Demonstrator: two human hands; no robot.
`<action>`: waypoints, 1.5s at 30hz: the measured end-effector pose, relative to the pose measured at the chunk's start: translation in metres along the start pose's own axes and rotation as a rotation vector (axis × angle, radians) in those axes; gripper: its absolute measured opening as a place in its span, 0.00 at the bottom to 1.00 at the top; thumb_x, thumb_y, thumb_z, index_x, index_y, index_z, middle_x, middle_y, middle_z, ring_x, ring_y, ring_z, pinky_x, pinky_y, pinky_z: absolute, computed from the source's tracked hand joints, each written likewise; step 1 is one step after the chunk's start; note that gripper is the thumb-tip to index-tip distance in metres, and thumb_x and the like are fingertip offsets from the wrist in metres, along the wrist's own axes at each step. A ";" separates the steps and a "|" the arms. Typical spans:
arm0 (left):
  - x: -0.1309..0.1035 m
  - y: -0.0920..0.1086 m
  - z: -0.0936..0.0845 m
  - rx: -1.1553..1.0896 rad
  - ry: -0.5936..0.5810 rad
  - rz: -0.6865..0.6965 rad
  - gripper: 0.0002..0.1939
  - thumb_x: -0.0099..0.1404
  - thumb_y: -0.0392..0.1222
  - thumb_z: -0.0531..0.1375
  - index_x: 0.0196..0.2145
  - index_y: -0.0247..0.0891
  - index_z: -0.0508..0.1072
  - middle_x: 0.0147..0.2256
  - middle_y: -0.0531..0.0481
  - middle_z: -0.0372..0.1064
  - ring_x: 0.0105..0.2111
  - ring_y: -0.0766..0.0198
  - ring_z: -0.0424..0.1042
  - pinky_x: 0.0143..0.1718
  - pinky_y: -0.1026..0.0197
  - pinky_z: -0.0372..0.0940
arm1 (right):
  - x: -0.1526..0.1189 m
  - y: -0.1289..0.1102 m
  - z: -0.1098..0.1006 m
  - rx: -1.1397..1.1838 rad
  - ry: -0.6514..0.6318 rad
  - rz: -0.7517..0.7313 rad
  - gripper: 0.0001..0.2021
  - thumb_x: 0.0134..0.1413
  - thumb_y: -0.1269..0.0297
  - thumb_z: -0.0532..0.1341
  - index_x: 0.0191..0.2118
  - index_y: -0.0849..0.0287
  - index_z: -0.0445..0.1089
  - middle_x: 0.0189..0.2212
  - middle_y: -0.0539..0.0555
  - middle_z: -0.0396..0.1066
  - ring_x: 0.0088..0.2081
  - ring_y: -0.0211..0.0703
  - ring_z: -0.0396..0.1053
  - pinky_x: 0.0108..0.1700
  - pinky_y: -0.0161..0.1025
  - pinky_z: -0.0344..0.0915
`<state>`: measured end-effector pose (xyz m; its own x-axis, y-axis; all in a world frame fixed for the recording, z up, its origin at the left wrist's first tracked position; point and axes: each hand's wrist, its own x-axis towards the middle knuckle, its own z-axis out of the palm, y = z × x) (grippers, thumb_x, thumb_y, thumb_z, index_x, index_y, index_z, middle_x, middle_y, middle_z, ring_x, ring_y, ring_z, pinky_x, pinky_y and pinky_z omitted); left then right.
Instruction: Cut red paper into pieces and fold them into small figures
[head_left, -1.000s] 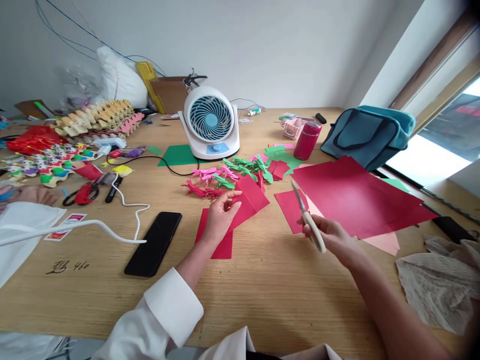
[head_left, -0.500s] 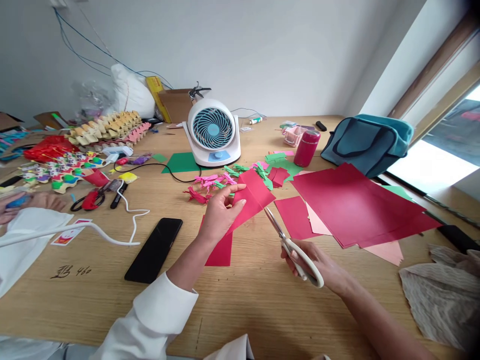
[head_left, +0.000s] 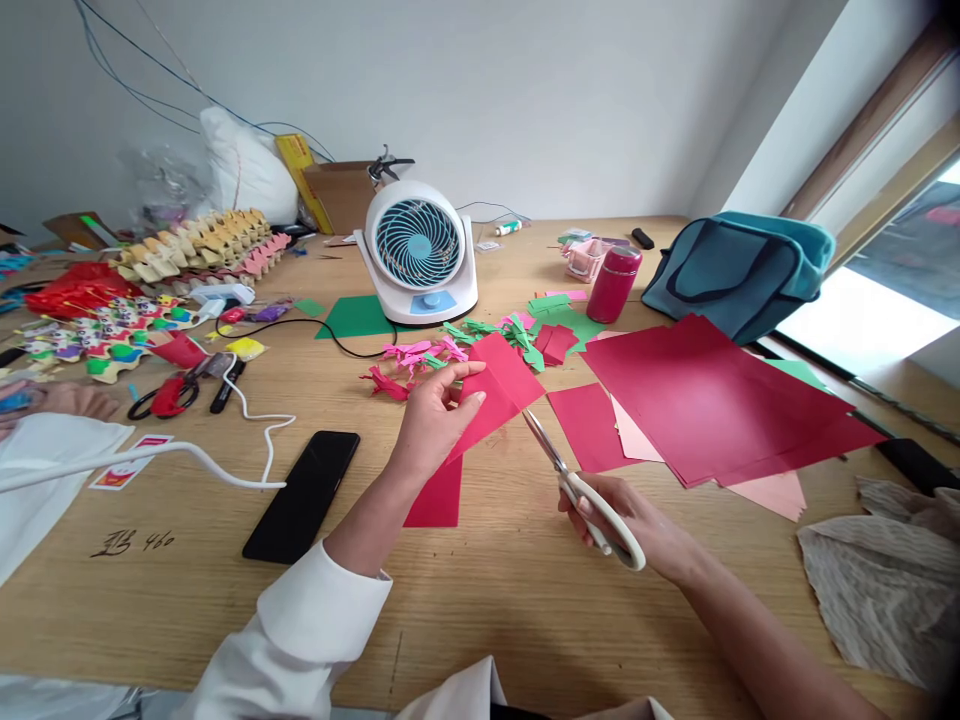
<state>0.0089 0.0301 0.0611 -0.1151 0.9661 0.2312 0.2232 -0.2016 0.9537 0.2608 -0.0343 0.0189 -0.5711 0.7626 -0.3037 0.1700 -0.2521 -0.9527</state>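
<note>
Between its thumb and fingers, my left hand (head_left: 439, 412) pinches a creased piece of red paper (head_left: 504, 385) above the table. My right hand (head_left: 611, 505) grips the white-handled scissors (head_left: 551, 450), whose blade tips lie close to the paper's lower right edge. A strip of red paper (head_left: 437, 497) lies flat below my left hand. Behind the held paper are twisted pink paper pieces (head_left: 420, 354) and green ones (head_left: 534, 355). Large red sheets (head_left: 720, 400) are stacked on the right, with a smaller red sheet (head_left: 592, 425) beside them.
A white fan (head_left: 418, 250) stands at the back centre. The red flask (head_left: 615, 285) and blue bag (head_left: 739, 275) are at the back right. A black phone (head_left: 301, 497) lies left of my left forearm. Another person's hand (head_left: 82, 400) shows at the far left.
The view has shifted slightly, so most things sit a little further left and higher. Both hands keep their hold on the paper and the scissors.
</note>
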 end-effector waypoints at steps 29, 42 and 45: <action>-0.016 0.009 0.014 0.155 -0.149 -0.020 0.18 0.59 0.37 0.62 0.48 0.37 0.76 0.25 0.56 0.59 0.24 0.70 0.57 0.28 0.66 0.57 | 0.000 0.001 0.001 0.035 0.019 0.024 0.28 0.53 0.37 0.60 0.39 0.62 0.66 0.24 0.49 0.64 0.24 0.35 0.62 0.25 0.33 0.57; -0.016 0.004 0.015 0.129 -0.158 -0.038 0.19 0.58 0.39 0.62 0.49 0.38 0.76 0.22 0.56 0.60 0.22 0.70 0.56 0.25 0.66 0.54 | 0.001 0.005 0.001 0.035 0.029 0.001 0.26 0.55 0.39 0.59 0.38 0.62 0.66 0.23 0.48 0.62 0.23 0.34 0.60 0.25 0.33 0.55; -0.016 0.003 0.014 0.120 -0.161 -0.034 0.20 0.58 0.40 0.62 0.49 0.38 0.76 0.23 0.55 0.62 0.23 0.69 0.58 0.24 0.66 0.54 | 0.001 0.005 0.002 0.042 0.025 -0.007 0.25 0.55 0.39 0.59 0.38 0.62 0.66 0.22 0.47 0.62 0.23 0.34 0.59 0.25 0.33 0.55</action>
<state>0.0254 0.0159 0.0573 0.0292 0.9873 0.1562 0.3366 -0.1568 0.9285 0.2600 -0.0358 0.0135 -0.5516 0.7793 -0.2974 0.1314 -0.2708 -0.9536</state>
